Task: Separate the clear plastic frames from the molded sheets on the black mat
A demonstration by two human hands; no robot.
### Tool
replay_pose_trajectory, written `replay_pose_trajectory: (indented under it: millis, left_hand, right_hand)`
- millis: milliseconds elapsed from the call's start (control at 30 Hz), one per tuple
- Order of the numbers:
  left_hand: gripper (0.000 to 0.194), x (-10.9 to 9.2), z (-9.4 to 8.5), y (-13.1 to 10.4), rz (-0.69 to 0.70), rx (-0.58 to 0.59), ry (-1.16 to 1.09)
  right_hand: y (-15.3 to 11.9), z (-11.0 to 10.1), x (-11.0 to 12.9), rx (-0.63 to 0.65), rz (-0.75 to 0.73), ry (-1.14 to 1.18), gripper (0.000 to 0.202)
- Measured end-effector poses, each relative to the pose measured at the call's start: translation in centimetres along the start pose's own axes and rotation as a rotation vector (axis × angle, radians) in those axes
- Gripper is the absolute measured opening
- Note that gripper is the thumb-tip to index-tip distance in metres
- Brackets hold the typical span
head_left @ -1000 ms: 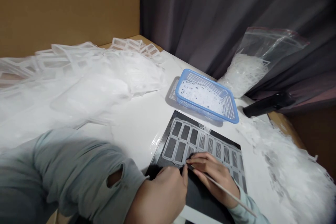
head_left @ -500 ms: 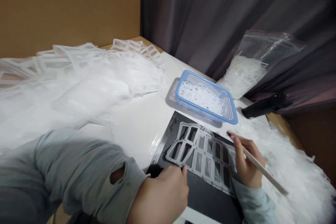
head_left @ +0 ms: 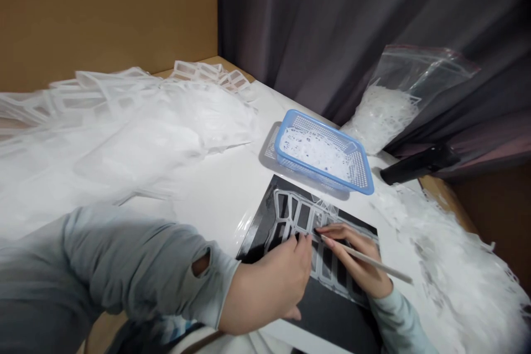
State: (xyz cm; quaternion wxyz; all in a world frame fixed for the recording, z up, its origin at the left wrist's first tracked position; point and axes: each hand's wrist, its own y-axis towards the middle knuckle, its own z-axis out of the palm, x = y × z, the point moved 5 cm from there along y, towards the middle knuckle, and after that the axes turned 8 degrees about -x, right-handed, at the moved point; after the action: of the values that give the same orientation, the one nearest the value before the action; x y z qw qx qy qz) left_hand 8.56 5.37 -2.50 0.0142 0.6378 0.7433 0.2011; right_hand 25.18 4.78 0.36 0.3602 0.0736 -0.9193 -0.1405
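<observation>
Here, We Work Close Over the Windowed Sheet [head_left: 312,220]

The sheet lies on a black mat [head_left: 327,315] on our white desk [head_left: 215,193], its frames bent out of line at the left end and partly hidden under our hands. We hold our left hand [head_left: 269,282] over its near side, fingers bunched together; whether they pinch the sheet, we cannot tell. With our right hand [head_left: 359,257], above the sheet's right part, we pinch a slim pale stick [head_left: 381,266] between thumb and fingers — one end sits near the left fingertips, the other slopes down to the right.

Beyond the mat we see a blue basket [head_left: 321,172] holding small white pieces, and past it a clear zip bag [head_left: 388,110] of similar bits before a dark curtain [head_left: 332,22]. A black cylinder [head_left: 409,168] is just right of the basket. We have a broad heap of windowed sheets [head_left: 136,138] on the left — and a loose white heap [head_left: 473,271] on the right.
</observation>
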Motion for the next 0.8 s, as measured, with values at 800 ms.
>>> replay_pose_trajectory:
  millis: [800]
  left_hand:
    - [0.068, 1.8, -2.0, 0.9, 0.085, 0.111, -0.076]
  right_hand:
    - [0.1, 0.7, 2.7, -0.034, -0.346, -0.177, 0.021]
